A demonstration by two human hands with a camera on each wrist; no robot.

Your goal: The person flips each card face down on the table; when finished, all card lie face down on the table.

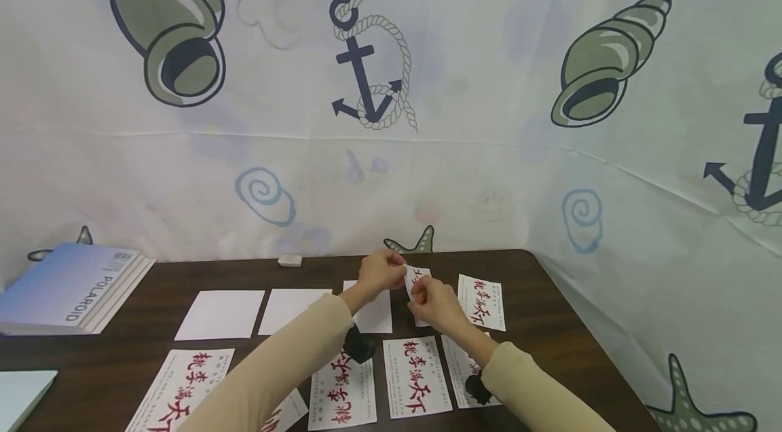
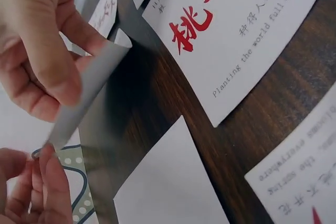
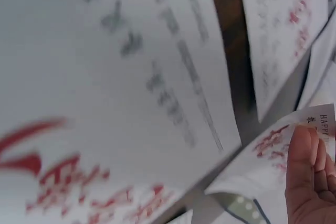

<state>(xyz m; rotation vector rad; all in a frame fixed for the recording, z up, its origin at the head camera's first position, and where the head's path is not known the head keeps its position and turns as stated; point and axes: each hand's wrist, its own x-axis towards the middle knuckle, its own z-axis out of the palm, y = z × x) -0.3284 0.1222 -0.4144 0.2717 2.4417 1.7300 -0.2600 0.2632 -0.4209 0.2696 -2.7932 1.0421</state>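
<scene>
Card (image 1: 418,274) with red characters hangs between two hands above the far side of the table (image 1: 330,272); the left wrist view shows it bent into a curl. Left hand (image 1: 381,271) pinches it near the upper corner, and right hand (image 1: 436,301) pinches it lower down, fingertips pressed together on the paper. Just left of it lies a blank white card (image 1: 375,315), partly behind the left forearm, with two more farther left. To the right lies a printed card (image 1: 480,303). Nearer the person runs a row of printed cards, one (image 1: 418,378) in full view and others partly covered by the sleeves. At the table's left sits a blue-and-white POLAROID stack (image 1: 67,286); a small white block (image 1: 290,260) rests at the back edge, before a cloth (image 1: 476,79) printed with shells and anchors.
</scene>
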